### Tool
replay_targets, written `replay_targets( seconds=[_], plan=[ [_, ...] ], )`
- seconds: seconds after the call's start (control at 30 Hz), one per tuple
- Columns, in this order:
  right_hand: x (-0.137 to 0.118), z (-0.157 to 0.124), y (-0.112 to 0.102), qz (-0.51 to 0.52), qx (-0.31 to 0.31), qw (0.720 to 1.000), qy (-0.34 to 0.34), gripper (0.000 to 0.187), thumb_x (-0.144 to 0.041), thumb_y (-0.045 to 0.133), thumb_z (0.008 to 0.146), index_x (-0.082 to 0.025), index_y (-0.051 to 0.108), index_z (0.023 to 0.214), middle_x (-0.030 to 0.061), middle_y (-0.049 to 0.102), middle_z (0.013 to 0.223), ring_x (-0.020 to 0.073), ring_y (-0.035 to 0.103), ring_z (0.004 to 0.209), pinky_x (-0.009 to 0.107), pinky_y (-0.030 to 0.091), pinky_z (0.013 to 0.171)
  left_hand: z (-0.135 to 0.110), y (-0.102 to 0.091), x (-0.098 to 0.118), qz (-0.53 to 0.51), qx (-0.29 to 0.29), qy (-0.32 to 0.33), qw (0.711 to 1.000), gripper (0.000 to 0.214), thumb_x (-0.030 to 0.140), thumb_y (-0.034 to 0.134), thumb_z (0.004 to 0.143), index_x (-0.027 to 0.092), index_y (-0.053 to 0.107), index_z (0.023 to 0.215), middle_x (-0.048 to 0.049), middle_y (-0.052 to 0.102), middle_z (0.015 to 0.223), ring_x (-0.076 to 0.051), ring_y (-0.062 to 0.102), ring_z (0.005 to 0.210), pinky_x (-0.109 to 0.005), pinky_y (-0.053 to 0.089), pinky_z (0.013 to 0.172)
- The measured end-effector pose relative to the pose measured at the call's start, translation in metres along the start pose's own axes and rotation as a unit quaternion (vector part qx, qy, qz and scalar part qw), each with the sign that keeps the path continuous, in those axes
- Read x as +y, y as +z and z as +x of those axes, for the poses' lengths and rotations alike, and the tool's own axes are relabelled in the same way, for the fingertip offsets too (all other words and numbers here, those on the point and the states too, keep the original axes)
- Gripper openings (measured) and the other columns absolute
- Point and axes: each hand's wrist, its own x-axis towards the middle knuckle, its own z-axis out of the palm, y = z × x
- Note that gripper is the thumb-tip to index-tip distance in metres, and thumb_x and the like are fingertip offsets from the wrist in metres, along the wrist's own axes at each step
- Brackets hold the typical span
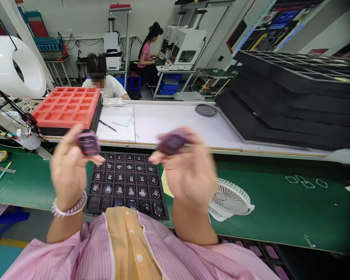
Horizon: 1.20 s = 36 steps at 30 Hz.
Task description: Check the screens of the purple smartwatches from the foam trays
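Both my hands are raised above a black foam tray (pixel 91 198) whose pockets hold several small dark parts. My left hand (pixel 66 171), with a bead bracelet on its wrist, pinches a small purple part (pixel 88 142) between thumb and fingers. My right hand (pixel 189 169) is blurred by motion and grips a second purple part (pixel 172 142) at its fingertips. The tray lies on the green belt (pixel 280 210) right in front of me.
A small white fan (pixel 228 199) lies on the belt right of the tray. Beyond are a white bench with a paper sheet and pen (pixel 116 123), a red pocketed tray (pixel 66 107), a ring lamp (pixel 14 66) and stacked black foam trays (pixel 294 101). Two people sit further back.
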Motion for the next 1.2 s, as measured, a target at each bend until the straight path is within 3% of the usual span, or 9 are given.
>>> replay_targets(
  seconds=[0.1,0.17,0.27,0.43,0.7,0.9,1.03,1.2],
  plan=[
    [0.025,0.006,0.007,0.084,-0.008,0.992,0.093,0.034,-0.043,0.068,0.1,-0.026,0.062,0.129,0.0084,0.074,0.113,0.018,0.073,0.073,0.034,0.062,0.066,0.007,0.033,-0.01,-0.125,-0.04,-0.074,0.989,0.051,0.038,0.067,0.094,0.022,0.061,0.142,-0.0082,0.074,0.111,-0.012,0.07,0.064,-0.026,0.062,0.059],
    [0.04,0.005,0.007,0.102,-0.015,0.984,0.143,0.041,-0.033,0.075,0.093,-0.025,0.061,0.131,0.0068,0.075,0.113,0.0159,0.071,0.072,0.032,0.062,0.069,0.005,0.046,-0.021,-0.162,-0.069,-0.11,0.978,0.057,0.031,0.078,0.087,0.02,0.061,0.14,-0.0065,0.074,0.107,-0.011,0.07,0.063,-0.023,0.062,0.06],
    [0.052,0.0,0.006,0.089,-0.016,0.983,0.158,0.053,-0.028,0.077,0.089,-0.027,0.057,0.138,0.0067,0.073,0.118,0.015,0.07,0.074,0.032,0.061,0.072,-0.002,0.054,-0.034,-0.141,-0.082,-0.087,0.983,0.058,0.027,0.083,0.085,0.021,0.061,0.138,-0.008,0.074,0.114,-0.011,0.072,0.072,-0.021,0.063,0.067],
    [0.055,-0.004,0.008,0.074,-0.014,0.986,0.151,0.055,-0.027,0.075,0.089,-0.029,0.054,0.14,0.0059,0.072,0.121,0.0137,0.067,0.072,0.032,0.061,0.073,-0.006,0.057,-0.041,-0.142,-0.081,-0.056,0.985,0.051,0.024,0.082,0.086,0.024,0.062,0.133,-0.007,0.075,0.115,-0.016,0.076,0.098,-0.02,0.065,0.078],
    [0.055,-0.002,0.007,0.085,-0.004,0.986,0.146,0.052,-0.015,0.074,0.079,-0.027,0.06,0.128,0.0017,0.071,0.106,0.0129,0.063,0.067,0.031,0.057,0.069,-0.007,0.056,-0.043,-0.117,-0.102,-0.05,0.987,0.046,0.019,0.07,0.092,0.021,0.06,0.137,-0.0106,0.075,0.121,-0.013,0.076,0.078,-0.024,0.067,0.076],
    [0.058,-0.002,0.007,0.081,0.013,0.982,0.172,0.043,-0.028,0.08,0.081,-0.025,0.061,0.12,0.0016,0.069,0.103,0.0122,0.062,0.064,0.03,0.056,0.063,-0.007,0.057,-0.042,-0.109,-0.097,-0.076,0.986,0.041,0.024,0.072,0.091,0.019,0.064,0.131,-0.0104,0.076,0.117,-0.011,0.075,0.067,-0.022,0.066,0.066],
    [0.06,-0.001,0.009,0.071,0.022,0.983,0.168,0.04,-0.034,0.082,0.082,-0.025,0.061,0.116,-0.0008,0.066,0.093,0.0115,0.059,0.061,0.028,0.054,0.06,-0.007,0.058,-0.041,-0.098,-0.089,-0.094,0.987,0.038,0.029,0.075,0.091,0.018,0.066,0.126,-0.0099,0.077,0.115,-0.011,0.074,0.065,-0.021,0.066,0.064],
    [0.059,-0.002,0.009,0.077,0.025,0.982,0.169,0.042,-0.023,0.076,0.077,-0.024,0.061,0.115,-0.0028,0.065,0.088,0.0123,0.06,0.061,0.029,0.052,0.06,-0.007,0.057,-0.041,-0.108,-0.098,-0.105,0.984,0.04,0.026,0.073,0.089,0.018,0.065,0.127,-0.0101,0.076,0.118,-0.012,0.075,0.067,-0.023,0.067,0.066]
  ],
)
